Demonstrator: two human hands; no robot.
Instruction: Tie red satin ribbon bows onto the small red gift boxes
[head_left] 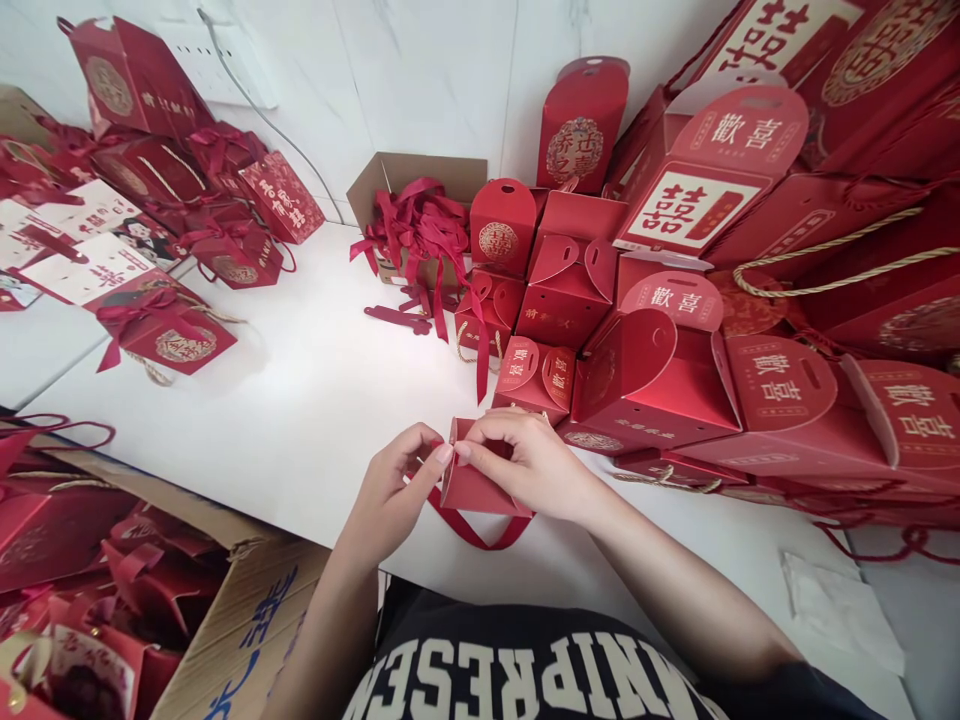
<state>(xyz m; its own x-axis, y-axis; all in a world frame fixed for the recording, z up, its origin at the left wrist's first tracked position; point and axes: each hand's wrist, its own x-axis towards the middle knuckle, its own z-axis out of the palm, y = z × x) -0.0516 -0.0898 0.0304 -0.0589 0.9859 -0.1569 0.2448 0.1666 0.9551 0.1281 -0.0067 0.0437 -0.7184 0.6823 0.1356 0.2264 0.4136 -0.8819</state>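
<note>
A small red gift box stands on the white table in front of me, its top flaps up. My left hand is closed in a pinch at the box's left flap, on a red ribbon that loops out below the box. From the other side, my right hand reaches over the box, thumb and forefinger pinched at the same flap edge, thumb tips nearly touching. The small piece of ribbon between the fingertips is mostly covered.
An open cardboard box of loose red ribbons stands against the wall. Red gift boxes crowd the right side. A finished box with a bow sits left. A large carton of red boxes stands at the lower left.
</note>
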